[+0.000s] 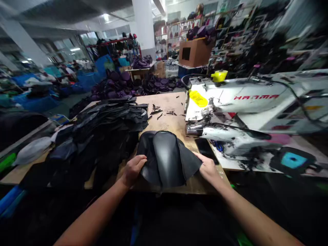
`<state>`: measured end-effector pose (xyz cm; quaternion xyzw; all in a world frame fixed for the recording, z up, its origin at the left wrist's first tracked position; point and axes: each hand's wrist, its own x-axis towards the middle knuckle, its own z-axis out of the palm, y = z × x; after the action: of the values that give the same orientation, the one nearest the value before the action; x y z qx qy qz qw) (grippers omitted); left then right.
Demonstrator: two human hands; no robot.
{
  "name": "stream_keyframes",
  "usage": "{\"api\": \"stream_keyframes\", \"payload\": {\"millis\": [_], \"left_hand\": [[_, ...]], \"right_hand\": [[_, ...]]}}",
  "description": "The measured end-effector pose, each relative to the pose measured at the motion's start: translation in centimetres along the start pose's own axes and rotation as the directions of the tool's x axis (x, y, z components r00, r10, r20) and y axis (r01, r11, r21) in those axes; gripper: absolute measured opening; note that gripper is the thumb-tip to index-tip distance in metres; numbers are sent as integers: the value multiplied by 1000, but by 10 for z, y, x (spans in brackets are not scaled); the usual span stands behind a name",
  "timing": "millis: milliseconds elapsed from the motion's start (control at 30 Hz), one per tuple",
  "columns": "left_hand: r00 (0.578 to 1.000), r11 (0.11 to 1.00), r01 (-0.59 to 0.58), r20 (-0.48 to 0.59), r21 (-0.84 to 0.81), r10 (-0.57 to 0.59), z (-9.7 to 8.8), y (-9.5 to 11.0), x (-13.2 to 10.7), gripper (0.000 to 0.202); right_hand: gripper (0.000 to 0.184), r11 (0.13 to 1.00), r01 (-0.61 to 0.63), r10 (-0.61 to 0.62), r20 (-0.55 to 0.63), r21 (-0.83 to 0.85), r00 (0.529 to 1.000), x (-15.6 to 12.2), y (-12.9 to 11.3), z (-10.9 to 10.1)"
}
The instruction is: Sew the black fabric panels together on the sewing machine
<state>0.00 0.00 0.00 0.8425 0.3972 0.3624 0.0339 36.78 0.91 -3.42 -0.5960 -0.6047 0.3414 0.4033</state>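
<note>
leather panel [166, 159] between both hands [132, 170]

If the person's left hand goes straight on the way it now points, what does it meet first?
The left hand would meet the black leather-like panel first, because its fingers already lie on the panel's left edge. Past that, the depth is hard to judge.
</note>
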Motion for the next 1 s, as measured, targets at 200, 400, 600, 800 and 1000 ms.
{"api": "stream_keyframes", "payload": {"millis": [200,400,600,800,1000], "left_hand": [[928,922,372,64,-110,-367,-33,-4,60,32],[885,894,440,210,-83,-416,-22,-41,103,28],[864,863,500,110,-78,-491,-41,-82,98,40],[889,859,457,-87,232,-449,-63,-101,101,20],[882,600,386,-90,701,-463,-89,-155,79,60]], "right_hand": [[32,998,-20,14,91,65,996,-3,-36,-17],[41,990,-129,122,119,59,985,25,-41,-10],[50,976,-189,150,290,112,945,22,-28,-3],[48,988,-108,84,207,108,975,19,-34,-15],[48,977,-137,159,-129,163,979,1,16,-28]]}}
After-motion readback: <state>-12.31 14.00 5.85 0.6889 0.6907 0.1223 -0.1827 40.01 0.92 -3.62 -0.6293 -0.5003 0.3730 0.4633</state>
